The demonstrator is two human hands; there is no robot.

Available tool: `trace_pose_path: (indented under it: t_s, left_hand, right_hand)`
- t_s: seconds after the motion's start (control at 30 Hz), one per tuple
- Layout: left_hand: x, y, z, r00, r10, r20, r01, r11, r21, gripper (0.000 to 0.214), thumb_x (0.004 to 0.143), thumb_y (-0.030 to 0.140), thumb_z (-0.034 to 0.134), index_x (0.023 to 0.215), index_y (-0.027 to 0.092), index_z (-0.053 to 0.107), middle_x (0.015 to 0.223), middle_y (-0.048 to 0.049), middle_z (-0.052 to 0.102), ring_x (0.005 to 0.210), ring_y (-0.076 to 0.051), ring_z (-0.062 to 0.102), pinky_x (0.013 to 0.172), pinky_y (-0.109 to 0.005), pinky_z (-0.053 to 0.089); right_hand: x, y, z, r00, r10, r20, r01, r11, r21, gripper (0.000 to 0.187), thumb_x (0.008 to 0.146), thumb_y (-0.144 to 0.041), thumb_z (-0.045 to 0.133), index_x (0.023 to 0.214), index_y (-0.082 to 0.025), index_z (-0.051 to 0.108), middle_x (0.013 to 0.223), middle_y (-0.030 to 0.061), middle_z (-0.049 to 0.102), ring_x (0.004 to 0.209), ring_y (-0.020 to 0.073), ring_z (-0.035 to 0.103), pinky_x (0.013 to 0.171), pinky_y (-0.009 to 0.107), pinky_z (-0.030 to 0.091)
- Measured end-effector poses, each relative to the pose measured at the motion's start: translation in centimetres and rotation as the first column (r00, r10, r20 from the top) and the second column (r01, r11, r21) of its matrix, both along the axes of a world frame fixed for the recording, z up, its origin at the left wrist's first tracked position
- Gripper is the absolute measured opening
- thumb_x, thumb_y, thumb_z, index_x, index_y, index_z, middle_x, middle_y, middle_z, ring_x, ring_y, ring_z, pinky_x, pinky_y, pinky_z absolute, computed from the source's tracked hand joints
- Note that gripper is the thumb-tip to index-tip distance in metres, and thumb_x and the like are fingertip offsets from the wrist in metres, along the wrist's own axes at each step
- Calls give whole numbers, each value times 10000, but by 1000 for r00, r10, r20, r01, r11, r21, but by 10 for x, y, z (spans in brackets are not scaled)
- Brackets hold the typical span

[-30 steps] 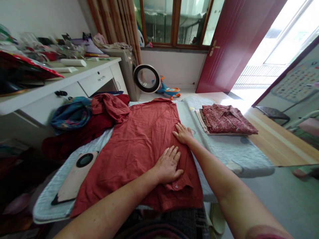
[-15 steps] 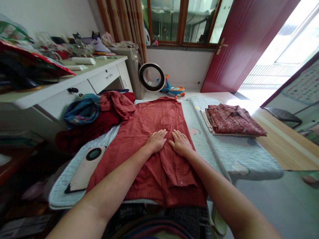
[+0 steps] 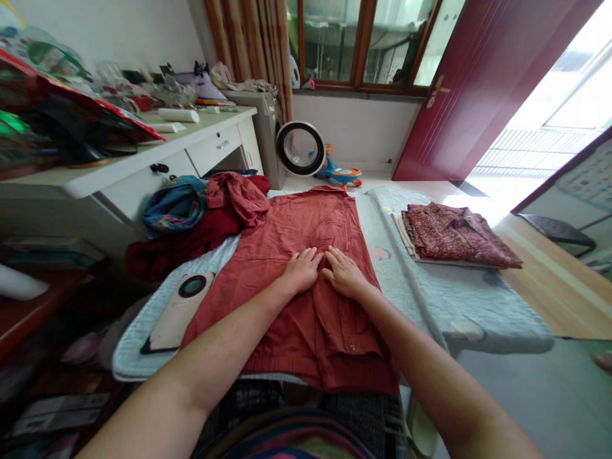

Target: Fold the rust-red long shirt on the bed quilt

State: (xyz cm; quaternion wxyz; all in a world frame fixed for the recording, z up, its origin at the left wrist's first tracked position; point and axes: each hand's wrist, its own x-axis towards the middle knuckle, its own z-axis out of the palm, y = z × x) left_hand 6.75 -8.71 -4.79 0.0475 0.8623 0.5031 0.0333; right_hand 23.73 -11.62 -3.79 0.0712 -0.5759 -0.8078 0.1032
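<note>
A rust-red shirt (image 3: 268, 299) lies spread on the pale blue padded cover, its collar pointing away from me. One sleeve is folded in over its right half, with the buttoned cuff near the hem. My left hand (image 3: 303, 270) rests palm down on the middle of the shirt, fingers stretched out. Close beside it, my right hand (image 3: 345, 273) lies flat on the cloth at the folded sleeve, fingers extended too. The other sleeve is bunched at the upper left, on a heap of clothes.
Folded garments (image 3: 459, 236) are stacked on the cover's right side. At the left lie a tablet-like beige case (image 3: 179, 312) with a dark round part and a dark red and blue clothes heap (image 3: 176, 207). A cluttered white desk (image 3: 210, 150) stands beyond, near an open-doored washing machine (image 3: 261, 127).
The view has swung slightly left, so everything sits further right. Both hands stay flat on the shirt and have come a little closer together.
</note>
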Motion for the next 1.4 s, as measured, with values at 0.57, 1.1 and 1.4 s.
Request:
trace_pose_path:
  t_s: [0.57, 1.1, 1.4]
  left_hand:
    - [2, -4, -8, 999, 39, -36, -37, 998, 51, 517, 960, 216, 253, 1445, 141, 414, 1542, -133, 372, 1418, -255, 340, 1129, -470, 306]
    - [34, 59, 47, 1000, -15, 25, 13, 998, 68, 342, 946, 243, 341, 1097, 181, 641, 1197, -108, 652, 1138, -237, 591, 993, -385, 445]
    - [105, 157, 24, 973, -184, 137, 197, 977, -86, 290, 976, 270, 422, 1023, 137, 675, 1060, -67, 691, 927, -176, 641, 881, -292, 513]
  right_hand:
    - [3, 39, -16, 999, -7, 49, 6, 999, 36, 650, 994, -517, 271, 1515, -130, 301, 1603, 99, 226, 1472, 233, 205, 1178, 411, 167]
    - [19, 92, -22, 980, -194, 36, 192, 980, 49, 675, 982, -526, 310, 1492, -84, 329, 1586, 157, 257, 1468, 276, 203, 1169, 419, 170]
    - [10, 88, -28, 983, -185, -18, 186, 975, 123, 737, 970, -539, 317, 1485, -11, 321, 1564, 221, 268, 1469, 288, 202, 1176, 415, 151]
